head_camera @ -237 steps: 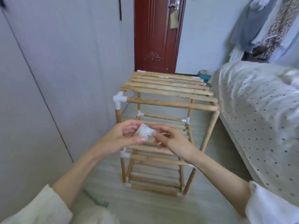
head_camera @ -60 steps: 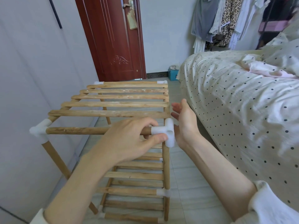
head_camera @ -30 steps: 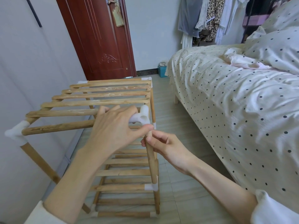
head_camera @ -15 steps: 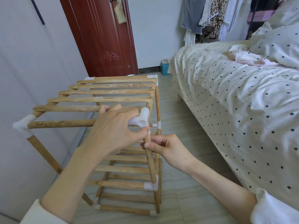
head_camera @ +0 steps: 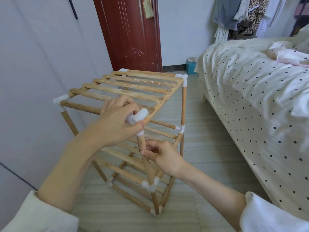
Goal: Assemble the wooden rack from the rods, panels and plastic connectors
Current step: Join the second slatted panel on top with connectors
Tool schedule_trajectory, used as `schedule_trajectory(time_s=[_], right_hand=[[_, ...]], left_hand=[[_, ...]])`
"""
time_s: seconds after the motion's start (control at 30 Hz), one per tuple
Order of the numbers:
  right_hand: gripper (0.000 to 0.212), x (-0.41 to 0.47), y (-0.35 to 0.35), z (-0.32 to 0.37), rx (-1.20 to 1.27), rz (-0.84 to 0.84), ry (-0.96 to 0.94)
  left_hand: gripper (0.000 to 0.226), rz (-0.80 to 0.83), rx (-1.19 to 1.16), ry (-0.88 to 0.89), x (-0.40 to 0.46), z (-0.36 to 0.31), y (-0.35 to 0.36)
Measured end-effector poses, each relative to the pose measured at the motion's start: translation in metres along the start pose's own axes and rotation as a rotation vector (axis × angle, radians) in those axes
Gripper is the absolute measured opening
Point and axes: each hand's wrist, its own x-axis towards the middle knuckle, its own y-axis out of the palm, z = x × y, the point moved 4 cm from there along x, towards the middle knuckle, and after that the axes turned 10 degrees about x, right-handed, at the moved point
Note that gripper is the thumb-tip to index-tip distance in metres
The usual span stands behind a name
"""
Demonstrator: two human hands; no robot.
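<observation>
From the head camera, the one view there is, the wooden rack (head_camera: 127, 131) stands on the tiled floor between the pale wall on the left and the dotted bed (head_camera: 250, 101) on the right, with the dark red door (head_camera: 132, 34) behind it. The left hand (head_camera: 117, 124) curls round the white plastic connector (head_camera: 138, 116) at the near right top corner, thumb and fingers clamped on it, while the right hand (head_camera: 163, 155) pinches the upright rod (head_camera: 144, 151) just below, fingers wrapped round the wood. Compared with half a second ago the connector sits tilted and lifted off the post: a short white tip now shows bare at the top of the upright, where before the plastic covered it, and the whole rack has swung so the far right post (head_camera: 183, 106) and its corner piece (head_camera: 182, 77) are in plain sight. Two seconds ago this same connector looked seated squarely on the front rail (head_camera: 80, 107) and post, so the corner seems to have come apart or been pulled for refitting. By my reading the joint is open again, and this last top corner is not yet closed; the other three top corners carry their white pieces.
</observation>
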Motion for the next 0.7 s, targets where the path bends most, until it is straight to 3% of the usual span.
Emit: schedule_trajectory(time_s=[0.1, 0.17, 0.23, 0.3, 0.4, 0.5, 0.7], right_hand=[[0.012, 0.001, 0.020, 0.004, -0.124, 0.045, -0.058], [0.012, 0.007, 0.034, 0.005, -0.089, 0.093, -0.039], [0.019, 0.014, 0.042, 0.009, 0.053, 0.140, 0.019], [0.029, 0.021, 0.039, 0.019, 0.328, 0.145, 0.091], [0.027, 0.028, 0.034, 0.039, 0.828, 0.134, 0.166], [0.019, 0.033, 0.044, 0.049, 1.100, 0.087, 0.231], [0.031, 0.038, 0.053, 0.059, 1.134, -0.006, 0.165]], left_hand=[[0.056, 0.066, -0.074, 0.034, -0.015, 0.014, -0.009], [0.044, 0.137, -0.112, 0.039, -0.026, 0.026, -0.014], [0.025, 0.205, -0.173, 0.023, -0.039, 0.042, -0.019], [0.032, 0.210, -0.204, -0.009, -0.049, 0.057, -0.025], [0.045, 0.120, -0.200, -0.025, -0.056, 0.068, -0.026], [0.049, -0.018, -0.125, -0.119, -0.056, 0.069, -0.017], [0.030, -0.221, -0.007, -0.106, -0.057, 0.078, -0.006]])
